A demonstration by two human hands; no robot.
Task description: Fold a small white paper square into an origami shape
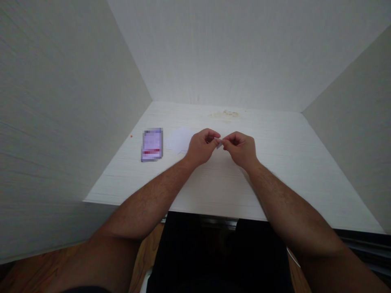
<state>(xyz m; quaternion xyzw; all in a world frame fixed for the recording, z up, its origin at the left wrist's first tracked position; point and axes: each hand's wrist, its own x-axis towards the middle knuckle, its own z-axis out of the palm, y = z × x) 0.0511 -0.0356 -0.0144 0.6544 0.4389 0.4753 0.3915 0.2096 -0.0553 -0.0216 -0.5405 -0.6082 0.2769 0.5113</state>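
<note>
Close together over the middle of the white desk, my left hand [204, 145] and my right hand [240, 148] both pinch a small piece of white paper [219, 144]. Most of that piece is hidden by the fingers, so its full shape cannot be made out. Thumb and forefinger of each hand meet at its edge. Flat on the desk, just left of my left hand, lies white paper [179, 140], partly covered by that hand; whether it is one sheet or more is unclear.
A pixelated purple item with a red band [152, 143] lies at the left of the desk [293, 183]. Near the left wall is a tiny orange speck [131, 136]. Brownish stains [230, 114] mark the back. Walls enclose the desk on the left, back and right.
</note>
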